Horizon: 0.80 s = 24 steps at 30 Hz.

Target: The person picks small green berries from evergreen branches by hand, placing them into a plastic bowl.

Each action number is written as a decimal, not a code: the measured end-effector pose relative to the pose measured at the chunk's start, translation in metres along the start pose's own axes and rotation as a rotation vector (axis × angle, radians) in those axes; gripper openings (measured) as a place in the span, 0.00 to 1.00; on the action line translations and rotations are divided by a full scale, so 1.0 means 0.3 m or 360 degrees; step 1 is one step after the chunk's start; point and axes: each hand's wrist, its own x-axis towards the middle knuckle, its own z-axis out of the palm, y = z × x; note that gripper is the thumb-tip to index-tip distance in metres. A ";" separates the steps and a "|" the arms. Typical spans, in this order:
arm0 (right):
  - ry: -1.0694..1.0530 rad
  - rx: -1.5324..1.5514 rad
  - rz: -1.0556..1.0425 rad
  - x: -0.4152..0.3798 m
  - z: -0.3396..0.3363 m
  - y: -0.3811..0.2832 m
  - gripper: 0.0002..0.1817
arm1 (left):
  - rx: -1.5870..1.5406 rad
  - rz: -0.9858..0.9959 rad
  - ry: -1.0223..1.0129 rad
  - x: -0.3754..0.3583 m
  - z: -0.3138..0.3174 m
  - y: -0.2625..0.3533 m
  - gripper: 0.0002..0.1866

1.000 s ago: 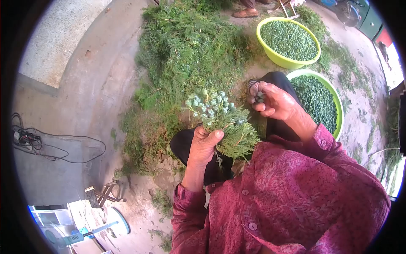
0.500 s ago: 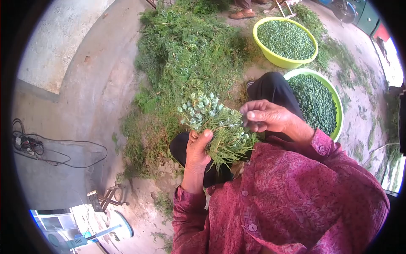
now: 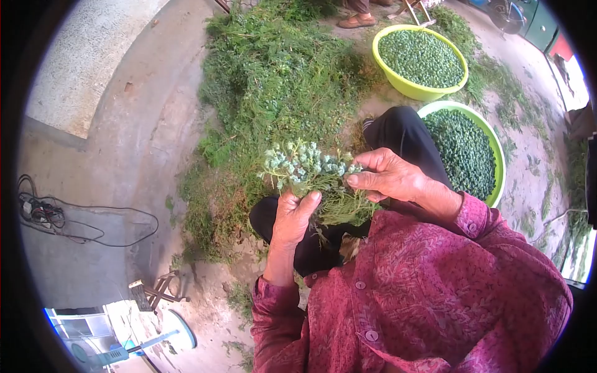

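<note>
My left hand (image 3: 291,219) is wrapped round a bunch of feathery green conifer sprigs (image 3: 339,208), which look like cypress. Pale blue-green cones (image 3: 298,163) cluster along the top of the bunch. On its right side, my right hand (image 3: 395,178) pinches the cone-bearing tip of a sprig between thumb and forefinger; the exact piece is partly hidden by the fingers. Both hands are in front of my lap, above my dark trouser legs.
Ahead lies a large heap of cut green branches (image 3: 280,81). To the right stand a yellow basin (image 3: 415,92) and a light green basin (image 3: 499,163), both full of green cones. A folding stool (image 3: 158,292), a fan (image 3: 118,354) and tangled cables (image 3: 43,211) are at left. Another person's shoe (image 3: 356,21) shows at the top.
My right hand has closed in on the bunch and now pinches a sprig tip. My left hand has tilted the bunch, and the cones are spread more toward the right.
</note>
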 end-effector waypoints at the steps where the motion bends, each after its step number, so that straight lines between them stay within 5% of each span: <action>1: -0.0029 -0.0081 -0.0022 0.003 -0.014 0.003 0.09 | -0.0125 -0.0021 0.0094 -0.001 0.012 0.009 0.06; 3: -0.0061 -0.0160 -0.0038 0.012 -0.032 0.026 0.10 | -0.0251 -0.0046 0.0193 -0.008 -0.001 0.002 0.05; 5: 0.0119 -0.1206 -0.0652 0.019 -0.049 0.061 0.08 | -0.0281 -0.0047 0.0296 -0.021 -0.047 -0.032 0.08; 6: 0.0229 -0.1210 -0.0467 0.001 -0.057 0.046 0.06 | -0.0128 -0.0044 0.0657 -0.039 -0.005 0.015 0.15; 7: 0.0161 -0.1590 -0.0766 0.009 -0.115 0.058 0.06 | -0.0298 -0.0072 0.0639 -0.035 -0.040 0.017 0.17; 9: 0.0146 0.0035 0.0137 -0.027 -0.183 0.039 0.07 | -0.0291 -0.0184 0.0694 -0.074 -0.064 0.071 0.14; 10: -0.0011 0.0377 0.0080 -0.044 -0.194 0.036 0.05 | -0.0411 -0.0136 0.0692 -0.073 -0.061 0.066 0.16; 18: -0.0599 0.0971 0.0232 0.005 -0.031 0.096 0.10 | -0.0562 0.0000 0.0648 -0.026 -0.050 0.018 0.14; 21: -0.0572 0.1047 0.0312 0.018 0.032 0.087 0.12 | -0.0406 -0.0070 0.0755 -0.031 -0.032 0.027 0.14; 24: -0.0466 0.0772 0.0294 0.031 0.077 0.069 0.17 | -0.0397 0.0047 0.0449 -0.031 -0.022 0.043 0.06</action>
